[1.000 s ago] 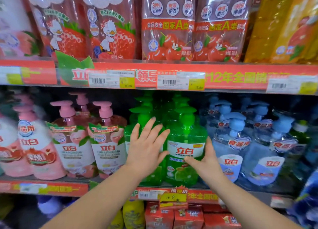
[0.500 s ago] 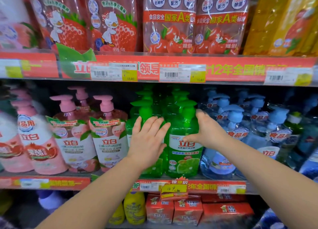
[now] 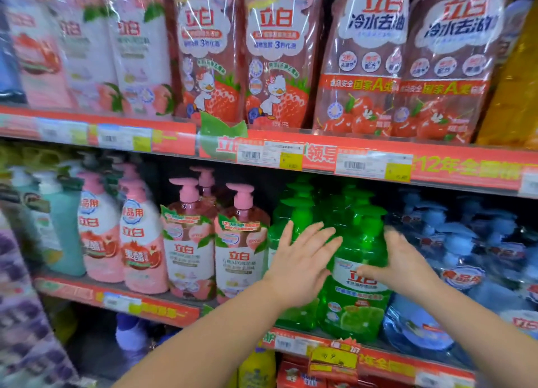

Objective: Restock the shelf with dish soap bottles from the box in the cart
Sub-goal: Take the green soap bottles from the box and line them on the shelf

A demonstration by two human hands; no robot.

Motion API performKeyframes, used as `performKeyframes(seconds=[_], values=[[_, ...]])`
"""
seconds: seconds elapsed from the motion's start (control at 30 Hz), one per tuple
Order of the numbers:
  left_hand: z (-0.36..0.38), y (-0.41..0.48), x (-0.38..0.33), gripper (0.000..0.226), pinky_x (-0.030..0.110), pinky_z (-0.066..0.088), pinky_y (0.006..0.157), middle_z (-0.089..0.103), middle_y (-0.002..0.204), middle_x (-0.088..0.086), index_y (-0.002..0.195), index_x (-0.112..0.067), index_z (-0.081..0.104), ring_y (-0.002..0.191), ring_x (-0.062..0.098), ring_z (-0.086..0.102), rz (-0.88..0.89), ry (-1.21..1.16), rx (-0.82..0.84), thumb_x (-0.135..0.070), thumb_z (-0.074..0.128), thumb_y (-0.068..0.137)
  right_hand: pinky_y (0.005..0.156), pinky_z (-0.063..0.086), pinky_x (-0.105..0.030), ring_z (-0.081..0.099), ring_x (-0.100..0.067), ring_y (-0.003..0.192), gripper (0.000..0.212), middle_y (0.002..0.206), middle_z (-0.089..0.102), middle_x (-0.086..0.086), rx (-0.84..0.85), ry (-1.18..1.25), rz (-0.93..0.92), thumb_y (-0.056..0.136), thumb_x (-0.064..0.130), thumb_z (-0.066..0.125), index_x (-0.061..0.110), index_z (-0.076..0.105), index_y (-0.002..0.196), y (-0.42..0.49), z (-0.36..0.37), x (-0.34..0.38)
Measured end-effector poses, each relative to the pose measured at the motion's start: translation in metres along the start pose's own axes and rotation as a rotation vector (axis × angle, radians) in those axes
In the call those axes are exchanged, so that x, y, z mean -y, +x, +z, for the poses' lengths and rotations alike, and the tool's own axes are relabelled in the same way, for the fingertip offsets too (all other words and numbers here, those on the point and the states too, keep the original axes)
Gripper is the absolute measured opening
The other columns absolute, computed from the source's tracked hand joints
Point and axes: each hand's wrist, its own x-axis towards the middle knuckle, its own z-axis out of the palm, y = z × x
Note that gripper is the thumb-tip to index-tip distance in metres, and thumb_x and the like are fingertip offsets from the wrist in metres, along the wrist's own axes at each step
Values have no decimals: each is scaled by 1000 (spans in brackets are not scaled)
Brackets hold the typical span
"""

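left grip point(image 3: 302, 259) released, straight fingers flat on a clear green plastic pump dish soap bottle point(image 3: 301, 316). right grip point(image 3: 404, 266) released too, blurred, thumb pressing the neighbouring green pump bottle point(image 3: 356, 300). both bottles stand on the red-edged middle shelf point(image 3: 163, 312).

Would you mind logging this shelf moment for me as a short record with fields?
Place: middle shelf, green dish soap row
Left hand: flat, fingers straight, against the left front green bottle
Right hand: touches the right front green bottle at its right flank, thumb across its label; grip blurred
Neighbours: pink pump bottles to the left, blue pump bottles to the right
Above: refill pouches
Box and cart: not in view
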Motion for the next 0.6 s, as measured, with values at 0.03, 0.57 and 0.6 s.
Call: performKeyframes(seconds=[0.03, 0.57, 0.6], values=[[-2, -2, 2, 60, 63, 39, 96, 61, 127, 6, 124, -15, 60, 122, 29, 54, -3, -45, -41, -28, 77, 69, 97, 42, -39, 45, -29, 122, 84, 131, 47, -12, 15, -10, 6, 69, 36, 82, 11, 35, 134, -1, -1, 2], [-34, -8, 120, 94, 49, 32, 101, 64, 104, 3, 132, -16, 32, 104, 28, 58, -670, -37, 217, -67, 65, 61, 111, 30, -36, 36, -25, 134, 52, 145, 40, -6, -84, -352, -776, 92, 33, 52, 12, 43, 139, -16, 29, 115], [-33, -11, 122, 102, 49, 32, 102, 64, 105, 3, 136, -14, 29, 106, 28, 58, -633, 23, 221, -72, 62, 60, 112, 28, -36, 34, -25, 135, 56, 146, 37, -7, -60, -364, -774, 92, 33, 51, 12, 37, 141, -10, 33, 127]])
